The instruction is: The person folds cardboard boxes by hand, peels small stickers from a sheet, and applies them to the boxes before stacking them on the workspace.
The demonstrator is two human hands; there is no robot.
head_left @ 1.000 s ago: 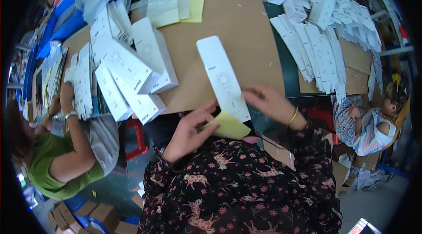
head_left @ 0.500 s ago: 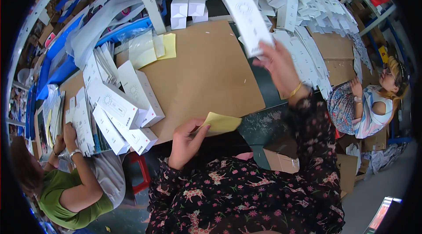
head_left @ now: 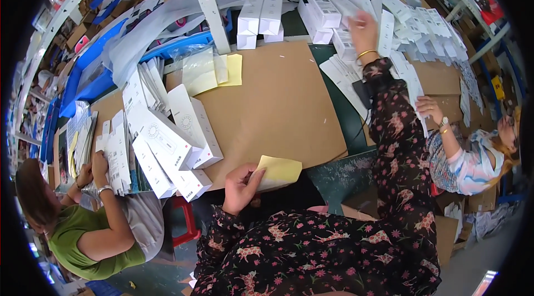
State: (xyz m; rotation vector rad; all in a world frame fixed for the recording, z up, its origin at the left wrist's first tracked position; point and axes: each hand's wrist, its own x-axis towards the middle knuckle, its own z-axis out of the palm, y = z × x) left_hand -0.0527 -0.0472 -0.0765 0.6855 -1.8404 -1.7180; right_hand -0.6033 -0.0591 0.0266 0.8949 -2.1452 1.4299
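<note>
My left hand (head_left: 239, 189) pinches a small yellow paper sheet (head_left: 282, 171) by its left edge, above the near edge of the brown cardboard (head_left: 267, 101) on the table. At the back right, my right hand (head_left: 364, 30) is stretched out among long white boxes (head_left: 324, 10). Its fingers are blurred against the boxes, so whether they still grip one is unclear. Left of the cardboard, several printed white boxes (head_left: 161, 134) lie in a slanted pile. More yellow sheets (head_left: 235, 70) lie with a clear plastic bag (head_left: 199, 73) at the cardboard's far left.
A white post (head_left: 208, 6) rises at the back, beside upright white boxes (head_left: 271, 13) and a blue tray (head_left: 172, 45). One person (head_left: 94, 229) sits at left handling flat white cartons; another (head_left: 467, 157) reaches in from the right. A red stool (head_left: 186, 223) stands below.
My right hand has carried a white box away to the back right, among the other boxes. The left hand keeps the yellow sheet, now turned flatter. The person at right has reached toward the cartons.
</note>
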